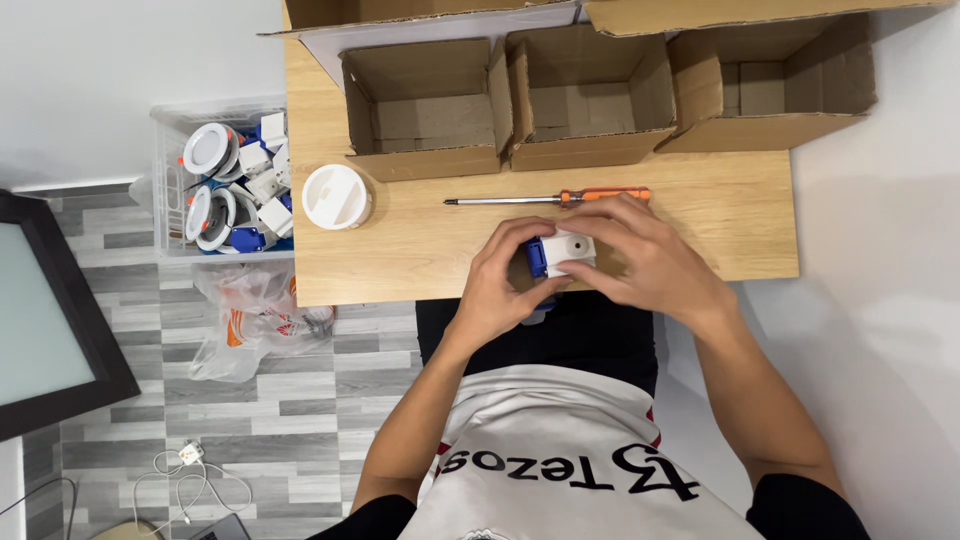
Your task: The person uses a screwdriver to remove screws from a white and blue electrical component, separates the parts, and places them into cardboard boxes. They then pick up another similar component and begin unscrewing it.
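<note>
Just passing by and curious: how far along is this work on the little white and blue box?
Nothing finished shows: all three cardboard boxes stand empty. In hand: left hand and right hand clasp the white and blue box; the screwdriver lies untouched. Left: a clear bin holding more parts.

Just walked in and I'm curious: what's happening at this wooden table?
A seated person grips a small white-and-blue plastic box in both hands, left hand and right hand, at the near edge of the wooden table. An orange-handled screwdriver lies just beyond, untouched. A round white fitting sits beside three open cardboard boxes.
</note>
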